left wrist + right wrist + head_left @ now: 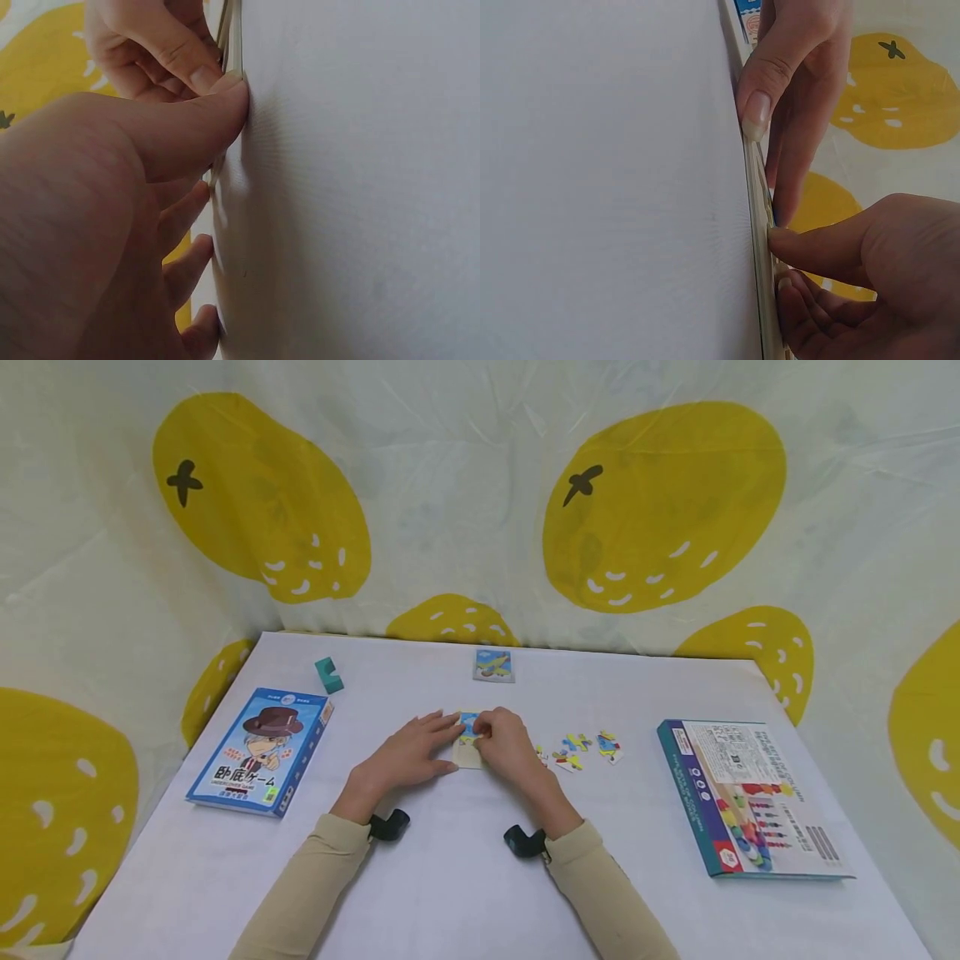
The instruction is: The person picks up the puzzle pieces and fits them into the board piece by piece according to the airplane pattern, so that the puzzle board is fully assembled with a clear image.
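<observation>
A small puzzle board (467, 753) lies flat on the table, with blue and yellow puzzle pieces filling its far part. My left hand (411, 750) rests at its left side, fingers fairly straight, the thumb (202, 124) touching the near edge and a fingertip near the far corner. Over the board's right part, my right hand (512, 745) has its fingers curled and pinches a puzzle piece, mostly hidden by the fingers. Its thumb (817, 244) is close against the board in the right wrist view. Several loose puzzle pieces (576, 743) lie right of this hand.
A finished-looking picture card (494, 666) with a yellow plane lies beyond the board. At the left are a blue game box (258, 752) and a teal block (328, 675). A larger flat box (750, 797) lies at the right. A patterned curtain (450, 510) hangs behind the table.
</observation>
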A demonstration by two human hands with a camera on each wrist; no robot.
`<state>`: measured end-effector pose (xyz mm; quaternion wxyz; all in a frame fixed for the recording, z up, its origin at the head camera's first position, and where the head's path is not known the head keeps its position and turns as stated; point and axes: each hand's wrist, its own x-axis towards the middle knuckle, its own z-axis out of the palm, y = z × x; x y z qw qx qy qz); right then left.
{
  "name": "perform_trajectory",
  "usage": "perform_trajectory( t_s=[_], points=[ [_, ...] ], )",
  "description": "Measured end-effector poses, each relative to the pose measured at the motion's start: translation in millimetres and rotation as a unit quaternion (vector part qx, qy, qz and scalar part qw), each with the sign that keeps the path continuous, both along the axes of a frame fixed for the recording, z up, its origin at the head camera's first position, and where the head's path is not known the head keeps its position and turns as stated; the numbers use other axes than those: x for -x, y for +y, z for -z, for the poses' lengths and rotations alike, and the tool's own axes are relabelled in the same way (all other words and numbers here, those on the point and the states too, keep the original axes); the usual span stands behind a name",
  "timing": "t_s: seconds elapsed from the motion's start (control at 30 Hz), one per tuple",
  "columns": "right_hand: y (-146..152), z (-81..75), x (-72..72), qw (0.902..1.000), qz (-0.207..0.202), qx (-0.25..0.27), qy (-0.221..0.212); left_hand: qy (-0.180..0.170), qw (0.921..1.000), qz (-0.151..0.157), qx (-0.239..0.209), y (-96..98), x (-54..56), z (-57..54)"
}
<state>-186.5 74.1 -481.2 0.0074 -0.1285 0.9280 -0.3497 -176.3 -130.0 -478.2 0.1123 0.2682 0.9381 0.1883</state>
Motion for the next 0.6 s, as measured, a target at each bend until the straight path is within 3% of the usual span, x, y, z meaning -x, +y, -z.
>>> perform_trajectory(
  t_s=[0.33,0.6],
  points=[
    [1.7,2.2,-0.1,0.9998,0.016,0.006,0.012,0.010,0.9994,0.025,-0.019,-1.5,-2.0,-0.5],
    [2.7,1.2,-0.7,0.9998,0.019,0.001,-0.003,0.029,0.9979,0.052,-0.026,-3.3,-2.2,2.6]
  ],
)
